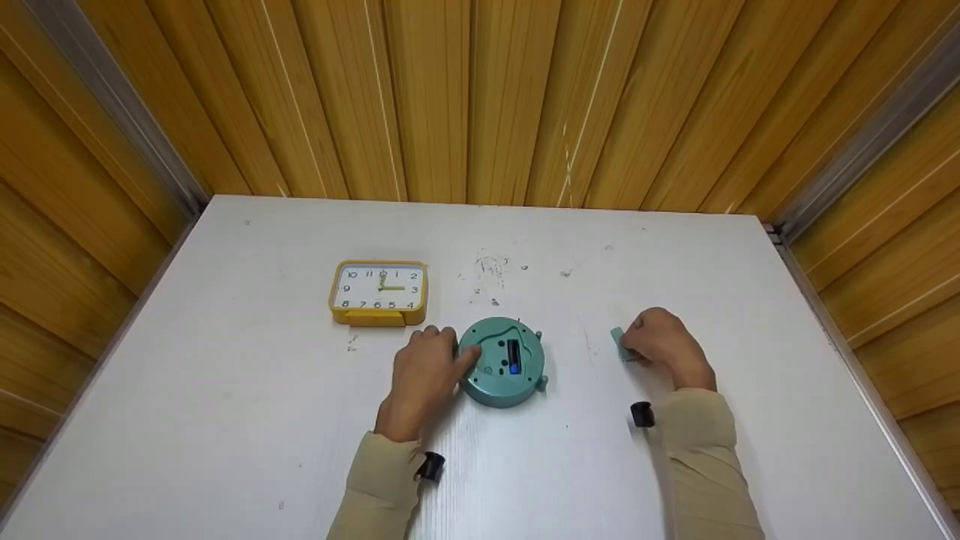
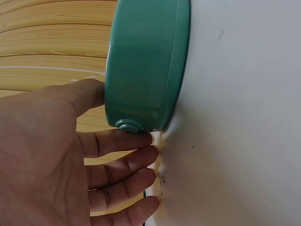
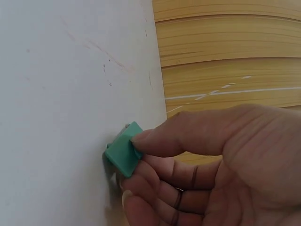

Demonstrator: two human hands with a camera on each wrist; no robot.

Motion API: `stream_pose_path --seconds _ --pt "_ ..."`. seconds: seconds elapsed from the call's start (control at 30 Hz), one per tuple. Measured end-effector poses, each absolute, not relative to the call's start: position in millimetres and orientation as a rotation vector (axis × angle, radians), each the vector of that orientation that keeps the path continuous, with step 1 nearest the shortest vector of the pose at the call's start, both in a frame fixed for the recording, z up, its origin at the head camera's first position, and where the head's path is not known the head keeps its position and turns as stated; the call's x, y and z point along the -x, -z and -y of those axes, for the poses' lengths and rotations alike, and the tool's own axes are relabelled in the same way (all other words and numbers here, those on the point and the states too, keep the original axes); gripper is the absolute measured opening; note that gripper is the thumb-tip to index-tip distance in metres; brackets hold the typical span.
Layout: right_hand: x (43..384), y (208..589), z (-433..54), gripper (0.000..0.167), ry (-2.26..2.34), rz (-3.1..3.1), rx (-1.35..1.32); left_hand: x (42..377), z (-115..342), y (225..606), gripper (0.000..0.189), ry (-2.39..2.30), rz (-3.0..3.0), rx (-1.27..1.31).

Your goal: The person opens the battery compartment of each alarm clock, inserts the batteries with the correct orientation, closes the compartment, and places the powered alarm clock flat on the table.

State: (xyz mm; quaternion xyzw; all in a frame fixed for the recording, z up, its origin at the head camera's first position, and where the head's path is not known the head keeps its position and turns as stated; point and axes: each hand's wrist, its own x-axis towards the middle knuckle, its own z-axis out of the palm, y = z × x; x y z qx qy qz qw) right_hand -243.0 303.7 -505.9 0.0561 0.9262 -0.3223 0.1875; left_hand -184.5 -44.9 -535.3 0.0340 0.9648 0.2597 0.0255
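Observation:
A round green alarm clock lies face down on the white table, its back turned up. Its battery slot is uncovered, and something dark and blue, likely a battery, sits inside. My left hand grips the clock's left edge, thumb over the back and index finger against the side. In the left wrist view the clock's green side wall shows beside the thumb. Off to the right, my right hand pinches a small green battery cover between thumb and fingers, close to the tabletop.
A yellow rectangular alarm clock stands behind the left hand, dial showing. The white table has dark scuffs near its middle. Wood-look panels wall it in at the back and sides. A black wrist camera sits on the right sleeve.

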Motion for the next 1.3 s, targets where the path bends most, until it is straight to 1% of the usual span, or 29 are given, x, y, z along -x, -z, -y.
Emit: stream_pose_path --seconds 0.1,0.37,0.5,0.63,0.77,1.1,1.3 --pt "240 504 -297 0.012 0.885 -2.671 -0.155 184 45 535 0.047 -0.802 -2.98 -0.103" --pt "236 498 -273 0.019 0.735 -2.839 -0.03 184 45 535 0.047 -0.813 -2.975 -0.101" --pt "235 498 -262 0.018 0.667 -2.869 0.028 184 45 535 0.047 -0.819 -2.97 -0.097" --pt "234 500 -256 0.016 0.593 -2.869 0.032 183 45 535 0.045 -0.818 -2.985 -0.102" --pt "237 504 -254 0.013 0.561 -2.824 -0.011 183 45 535 0.043 -0.807 -3.0 -0.111" --pt "239 509 -265 0.021 0.728 -2.713 -0.017 184 46 535 0.043 -0.807 -2.996 -0.126" --pt "238 509 -270 0.022 0.752 -2.675 -0.043 184 46 536 0.043 -0.803 -2.987 -0.122"
